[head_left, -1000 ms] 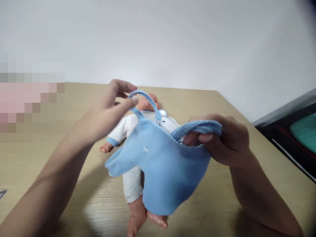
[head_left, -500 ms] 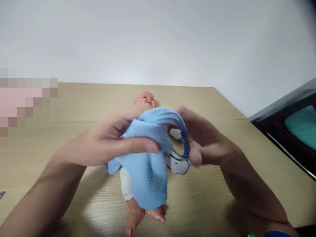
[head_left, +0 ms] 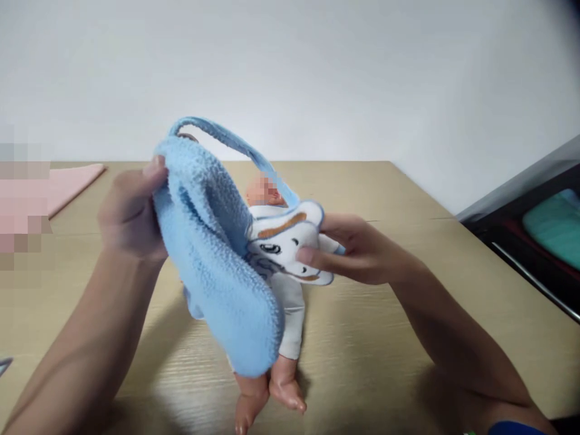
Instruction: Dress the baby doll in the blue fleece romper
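A light-blue terry bib (head_left: 217, 241) with a thin strap and a white animal-face patch (head_left: 290, 241) is stretched between my two hands. My left hand (head_left: 136, 205) is closed on its upper left edge, thumb in front. Pinched between the thumb and fingers of my right hand (head_left: 357, 249) is the animal-face patch. The strap arches up from the left end to the patch. Below the bib a baby doll (head_left: 290, 314) in white clothes lies face up on the table; the bib hides much of its body, while its head and bare feet show.
The doll lies on a light wooden table (head_left: 380, 338), with a pale wall (head_left: 290, 78) behind it. A pink cloth (head_left: 75, 187), partly pixelated, is at the far left. At the right, a black-framed object with teal material (head_left: 557, 226) stands by the table edge.
My left hand has moved left and up, spreading the bib out. My right hand now pinches the animal-face patch, turned towards me. More of the doll's body shows.
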Demonstrator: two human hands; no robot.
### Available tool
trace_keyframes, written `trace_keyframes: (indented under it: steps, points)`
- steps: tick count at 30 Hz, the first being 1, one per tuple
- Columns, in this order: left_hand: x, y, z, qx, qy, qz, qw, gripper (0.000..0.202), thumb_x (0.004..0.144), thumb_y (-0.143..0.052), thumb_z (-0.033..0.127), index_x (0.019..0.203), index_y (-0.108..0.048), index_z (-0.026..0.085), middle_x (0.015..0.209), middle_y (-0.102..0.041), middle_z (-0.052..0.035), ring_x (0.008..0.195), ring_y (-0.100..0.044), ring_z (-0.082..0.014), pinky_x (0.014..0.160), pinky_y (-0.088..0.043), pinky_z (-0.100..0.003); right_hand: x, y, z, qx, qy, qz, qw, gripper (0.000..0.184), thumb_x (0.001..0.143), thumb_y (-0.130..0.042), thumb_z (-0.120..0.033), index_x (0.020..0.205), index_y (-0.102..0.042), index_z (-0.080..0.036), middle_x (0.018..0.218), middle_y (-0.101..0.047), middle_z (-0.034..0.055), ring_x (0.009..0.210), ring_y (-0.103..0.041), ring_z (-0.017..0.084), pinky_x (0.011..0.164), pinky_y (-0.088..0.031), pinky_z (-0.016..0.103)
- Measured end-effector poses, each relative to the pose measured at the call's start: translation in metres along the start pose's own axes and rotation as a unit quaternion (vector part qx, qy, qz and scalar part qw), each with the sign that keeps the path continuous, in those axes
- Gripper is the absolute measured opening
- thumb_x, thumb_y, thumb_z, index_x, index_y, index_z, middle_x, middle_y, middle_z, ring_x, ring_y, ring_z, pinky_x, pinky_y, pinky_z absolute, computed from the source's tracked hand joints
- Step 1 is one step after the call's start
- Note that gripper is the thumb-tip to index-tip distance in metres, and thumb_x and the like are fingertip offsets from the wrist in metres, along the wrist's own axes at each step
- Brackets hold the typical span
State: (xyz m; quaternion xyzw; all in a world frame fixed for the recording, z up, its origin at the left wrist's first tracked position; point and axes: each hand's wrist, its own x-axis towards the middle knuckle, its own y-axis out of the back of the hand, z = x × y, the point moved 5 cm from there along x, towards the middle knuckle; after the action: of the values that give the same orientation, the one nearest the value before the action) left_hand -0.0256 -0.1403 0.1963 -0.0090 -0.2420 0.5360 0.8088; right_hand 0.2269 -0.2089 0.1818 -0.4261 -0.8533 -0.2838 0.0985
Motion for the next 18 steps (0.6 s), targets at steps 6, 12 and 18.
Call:
trace_keyframes:
  steps: [6,12,18]
  points:
    - [0.003,-0.001,0.014,0.103,0.010,-0.159,0.982,0.033,0.088,-0.094,0.038,0.109,-0.073,0.023,0.084,-0.065,0.0042,0.063,-0.057,-0.0101,0.051,-0.046,-0.021,-0.009,0.029,-0.018,0.052,-0.015,0.324,0.945,0.023,0.103,-0.074,-0.049,0.108,-0.069,-0.027,0.091,-0.068,-0.0007,0.079,-0.068,0.020,0.067,-0.060,0.030]
    - [-0.027,-0.043,0.009,0.294,0.085,-0.267,0.914,0.084,0.082,-0.104,0.033,0.156,-0.064,0.035,0.120,-0.080,-0.0032,0.111,-0.077,-0.0254,0.088,-0.065,-0.029,-0.019,0.013,-0.051,-0.137,0.005,0.347,0.928,0.013,0.111,-0.074,-0.040,0.107,-0.070,-0.028,0.090,-0.068,-0.0024,0.073,-0.061,0.015,0.065,-0.054,0.027]
    - [-0.036,-0.067,-0.012,0.257,0.106,-0.303,0.911,0.036,0.095,-0.093,0.038,0.127,-0.078,0.026,0.126,-0.081,-0.0050,0.115,-0.076,-0.0260,0.104,-0.065,-0.037,-0.016,0.001,-0.053,-0.192,-0.059,0.252,0.947,0.023,0.102,-0.085,-0.044,0.112,-0.079,-0.024,0.083,-0.067,-0.0021,0.066,-0.056,0.015,0.063,-0.050,0.028]
